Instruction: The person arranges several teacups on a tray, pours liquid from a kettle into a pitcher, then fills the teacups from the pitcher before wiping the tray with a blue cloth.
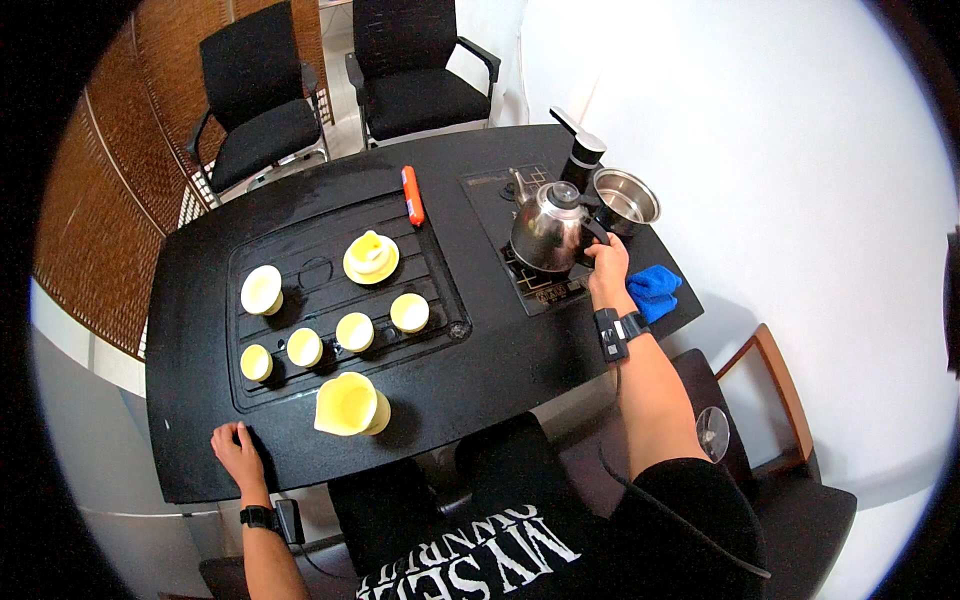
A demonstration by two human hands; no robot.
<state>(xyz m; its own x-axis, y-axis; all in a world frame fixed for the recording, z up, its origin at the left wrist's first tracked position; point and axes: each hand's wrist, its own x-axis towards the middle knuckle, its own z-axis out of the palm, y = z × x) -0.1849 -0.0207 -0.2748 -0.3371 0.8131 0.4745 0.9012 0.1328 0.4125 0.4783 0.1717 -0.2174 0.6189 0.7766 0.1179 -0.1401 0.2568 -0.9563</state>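
At the right of the black table, my right hand (609, 272) is closed round the black handle of a steel kettle (546, 238). The kettle sits upright on the dark hob panel (548, 296), its spout pointing away to the left. Nothing is in my left hand (238, 457), which rests on the table's near left edge with its fingers loosely apart. Closest to it are a small yellow teacup (257, 364) and a yellow pitcher (352, 405). More small cups (355, 332) form a row on the tea tray (440, 345).
Behind the cups stand a white-yellow cup (262, 290) and a lidded gaiwan (371, 258) on its saucer. A red-orange packet (412, 196) lies at the tray's far edge. Around the kettle are a black tap (583, 160), a steel pot (627, 200) and a blue cloth (654, 292).
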